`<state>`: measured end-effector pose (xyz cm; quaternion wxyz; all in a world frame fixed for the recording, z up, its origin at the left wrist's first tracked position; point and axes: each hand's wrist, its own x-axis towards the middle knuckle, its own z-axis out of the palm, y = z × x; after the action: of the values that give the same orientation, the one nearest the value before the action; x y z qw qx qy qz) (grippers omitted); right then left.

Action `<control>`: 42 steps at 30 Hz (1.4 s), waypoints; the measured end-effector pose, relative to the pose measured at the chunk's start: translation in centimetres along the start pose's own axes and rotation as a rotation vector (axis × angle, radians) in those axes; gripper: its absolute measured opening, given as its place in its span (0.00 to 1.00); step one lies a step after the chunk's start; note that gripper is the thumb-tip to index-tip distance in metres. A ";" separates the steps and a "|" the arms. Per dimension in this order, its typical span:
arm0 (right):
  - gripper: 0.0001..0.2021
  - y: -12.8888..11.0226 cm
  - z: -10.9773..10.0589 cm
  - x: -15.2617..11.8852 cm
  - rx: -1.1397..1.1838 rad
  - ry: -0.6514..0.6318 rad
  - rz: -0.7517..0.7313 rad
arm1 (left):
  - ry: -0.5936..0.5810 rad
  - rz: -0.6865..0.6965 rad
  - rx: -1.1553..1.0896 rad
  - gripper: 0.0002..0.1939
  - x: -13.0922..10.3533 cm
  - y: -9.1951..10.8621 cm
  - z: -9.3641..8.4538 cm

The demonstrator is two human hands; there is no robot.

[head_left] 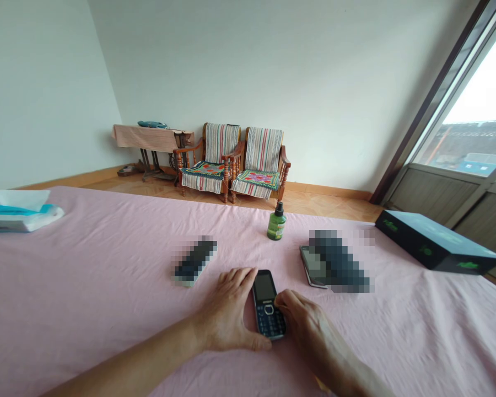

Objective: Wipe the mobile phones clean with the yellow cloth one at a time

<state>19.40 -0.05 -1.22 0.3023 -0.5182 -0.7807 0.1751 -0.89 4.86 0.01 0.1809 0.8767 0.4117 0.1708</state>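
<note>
A dark keypad phone lies face up on the pink bed sheet, its small screen at the far end. My left hand spans it lengthwise, with the index finger at its top left corner and the thumb at its bottom edge. Against the phone's right side, level with the upper keys, the curled fingers of my right hand are pressed together; their undersides are hidden. To the left lies another phone-like device, blurred by pixels. A flat grey-screened device lies on the right, partly behind a pixelated dark object.
A green pump bottle stands beyond the phone. At right sits a black box; at far left, a tissue pack. Past the bed edge are two wooden armchairs and a cloth-covered sewing table.
</note>
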 end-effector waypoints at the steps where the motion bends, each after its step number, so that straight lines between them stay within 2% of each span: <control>1: 0.11 -0.1 -0.1 0.0 0.002 -0.010 0.001 | 0.000 0.002 0.004 0.62 0.0 0.0 0.0; 8: 0.06 -0.8 -1.0 0.4 0.153 -0.033 0.041 | -0.025 -0.004 0.030 0.62 0.1 0.2 -0.2; 17: 0.14 0.0 -0.6 -0.2 0.095 0.019 -0.035 | -0.006 0.003 0.023 0.61 0.0 0.1 -0.2; 25: 0.11 -0.4 0.0 0.6 0.000 0.124 -0.003 | 0.003 0.011 0.004 0.61 0.0 0.1 -0.2; 29: 0.13 -0.2 0.2 1.0 -0.005 0.110 -0.007 | -0.018 -0.001 0.010 0.61 0.1 0.4 -0.4; 35: 0.09 0.3 0.4 0.5 0.064 0.124 0.023 | -0.009 0.001 0.000 0.61 0.0 0.3 -0.3; 42: 0.13 0.2 0.4 0.6 0.023 0.099 0.010 | -0.007 0.001 -0.001 0.60 0.0 0.3 -0.3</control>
<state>19.11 0.62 -1.41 0.3458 -0.5264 -0.7602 0.1596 -0.81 4.71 0.47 0.1827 0.8774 0.4105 0.1681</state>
